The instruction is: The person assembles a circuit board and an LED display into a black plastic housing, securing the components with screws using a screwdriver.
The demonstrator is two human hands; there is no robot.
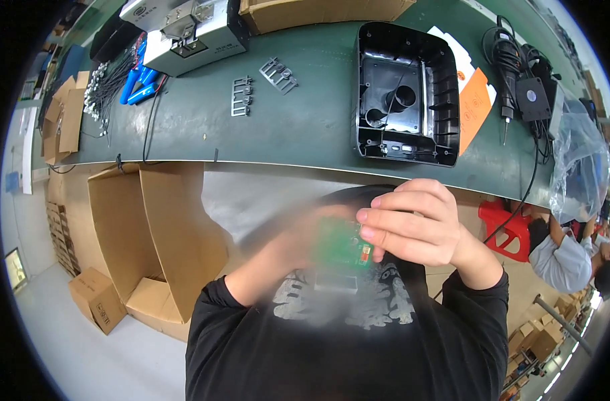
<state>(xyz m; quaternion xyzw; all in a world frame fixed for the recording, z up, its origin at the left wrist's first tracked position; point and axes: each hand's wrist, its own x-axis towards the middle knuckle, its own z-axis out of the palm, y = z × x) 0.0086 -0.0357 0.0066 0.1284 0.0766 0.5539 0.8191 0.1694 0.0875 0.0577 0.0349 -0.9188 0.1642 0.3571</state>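
A green circuit board point(343, 246) is held up in front of my chest, beyond the table's near edge. My right hand point(419, 224) has its fingers and thumb closed on the board's right side. A small red and pale part shows at the board's lower right corner. At the board's left side is my left hand point(288, 234), so blurred that its fingers cannot be made out. Just under the board a pale, see-through block point(336, 283) shows faintly; what it is attached to is unclear.
On the green table point(184, 127) stands an open black plastic housing point(409, 67), with an orange card point(475, 107) beside it. Two grey comb-like parts point(241, 97) lie left of it. An electric screwdriver point(505, 67) lies right. Cardboard boxes point(174, 234) stand lower left; another person point(566, 257) sits at right.
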